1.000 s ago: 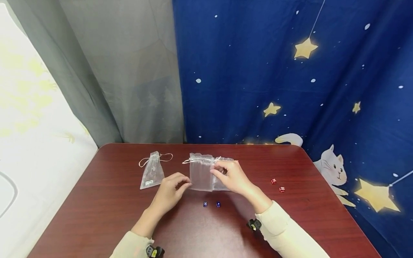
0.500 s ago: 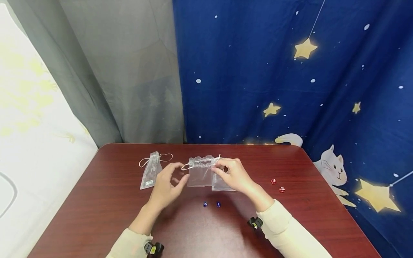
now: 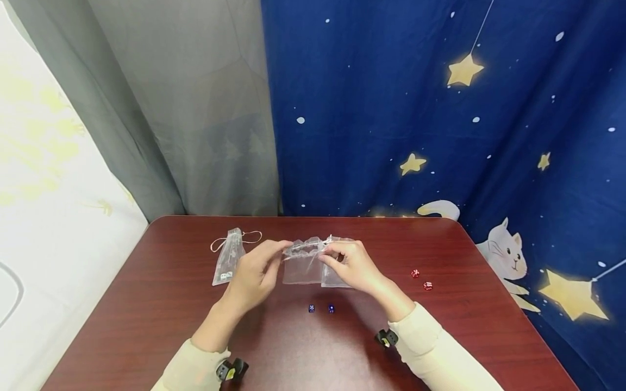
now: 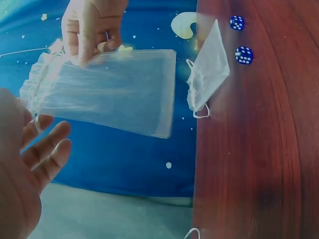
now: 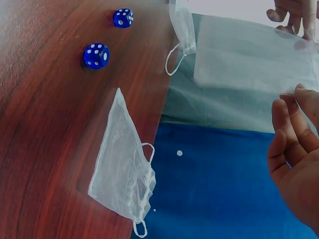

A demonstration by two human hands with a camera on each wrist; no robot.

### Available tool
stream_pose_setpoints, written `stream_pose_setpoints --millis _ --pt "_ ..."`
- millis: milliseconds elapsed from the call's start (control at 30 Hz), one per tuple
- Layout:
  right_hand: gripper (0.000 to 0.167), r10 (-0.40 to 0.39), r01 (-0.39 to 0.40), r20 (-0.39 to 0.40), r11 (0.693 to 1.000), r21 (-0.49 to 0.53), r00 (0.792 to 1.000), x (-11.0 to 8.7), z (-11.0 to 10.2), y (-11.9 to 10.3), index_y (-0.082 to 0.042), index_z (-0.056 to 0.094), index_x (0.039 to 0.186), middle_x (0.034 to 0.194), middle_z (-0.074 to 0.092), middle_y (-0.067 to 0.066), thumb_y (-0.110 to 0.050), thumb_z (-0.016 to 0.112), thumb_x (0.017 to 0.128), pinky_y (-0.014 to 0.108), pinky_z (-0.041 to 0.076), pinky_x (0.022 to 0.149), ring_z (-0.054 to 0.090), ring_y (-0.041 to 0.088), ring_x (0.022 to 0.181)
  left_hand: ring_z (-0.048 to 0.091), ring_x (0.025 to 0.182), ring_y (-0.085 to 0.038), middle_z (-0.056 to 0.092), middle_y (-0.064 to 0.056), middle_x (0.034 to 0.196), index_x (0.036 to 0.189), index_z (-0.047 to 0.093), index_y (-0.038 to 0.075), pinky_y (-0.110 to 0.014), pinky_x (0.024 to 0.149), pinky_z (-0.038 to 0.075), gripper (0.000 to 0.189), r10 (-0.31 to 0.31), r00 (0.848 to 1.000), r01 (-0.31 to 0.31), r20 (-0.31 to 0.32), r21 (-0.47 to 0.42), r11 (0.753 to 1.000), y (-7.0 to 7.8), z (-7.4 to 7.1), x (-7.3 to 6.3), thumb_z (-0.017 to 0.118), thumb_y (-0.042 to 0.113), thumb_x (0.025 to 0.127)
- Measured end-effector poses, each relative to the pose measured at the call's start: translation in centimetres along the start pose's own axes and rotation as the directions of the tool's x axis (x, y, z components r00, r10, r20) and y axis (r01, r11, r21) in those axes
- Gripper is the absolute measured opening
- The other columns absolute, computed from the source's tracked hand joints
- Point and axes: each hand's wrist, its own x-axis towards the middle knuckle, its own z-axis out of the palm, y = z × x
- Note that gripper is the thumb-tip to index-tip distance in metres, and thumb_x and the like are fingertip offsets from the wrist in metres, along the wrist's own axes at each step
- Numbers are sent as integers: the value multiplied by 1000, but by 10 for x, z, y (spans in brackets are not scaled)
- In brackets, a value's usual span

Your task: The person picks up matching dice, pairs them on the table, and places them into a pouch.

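Note:
A sheer white drawstring pouch (image 3: 302, 270) hangs between my hands above the table, its ruffled mouth partly spread. My left hand (image 3: 256, 270) pinches the left side of the mouth; its other fingers are spread in the left wrist view. On the opposite side, my right hand (image 3: 356, 265) pinches the pouch's edge between thumb and fingertips. A second sheer pouch (image 5: 122, 169) lies flat on the table behind, partly covered in the head view by the right hand. Two blue dice (image 3: 311, 308) sit apart from each other in front of the held pouch.
To the left lies a third pouch (image 3: 232, 258), cinched at its neck, with white dice (image 3: 225, 276) inside and cord loops spread out. Two red dice (image 3: 421, 279) rest on the right of the brown table (image 3: 303, 353). A curtain (image 3: 342, 108) hangs behind the far edge.
My left hand has moved up from the pouch's lower left side to its mouth and now pinches it. The pouch has lifted and its mouth has spread; the right hand keeps its pinch.

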Motion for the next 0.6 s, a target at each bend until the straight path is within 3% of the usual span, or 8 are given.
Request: stream_pose_setpoints --millis 167,267,500,600 --pt "1 26 -27 32 1000 16 999 -1 2 -1 -12 78 89 76 68 -8 -12 77 90 30 53 56 56 3 63 57 69 -7 71 1 94 107 74 10 -21 61 48 27 34 999 -34 -3 17 999 2 0 0 66 -5 86" --pt "6 48 -49 33 998 29 998 -2 3 -1 -10 77 88 74 67 -8 -15 76 92 33 53 54 55 3 62 56 66 -6 71 2 96 106 75 11 -21 58 47 26 49 999 -50 6 35 998 3 -2 -1 64 -2 86" --pt "6 65 -66 27 997 44 998 -5 5 -1 -12 76 85 67 59 -10 -8 78 89 28 46 51 50 3 59 57 62 -7 67 5 87 96 74 12 -22 53 46 20 126 991 -129 42 95 987 4 -9 -3 58 7 84" --pt "8 55 -56 20 997 56 998 -6 7 -1 -12 75 83 66 58 -10 -6 78 87 26 45 51 50 2 59 56 63 -5 66 7 84 91 74 13 -21 54 46 18 126 989 -133 81 95 987 3 -9 -4 59 6 84"
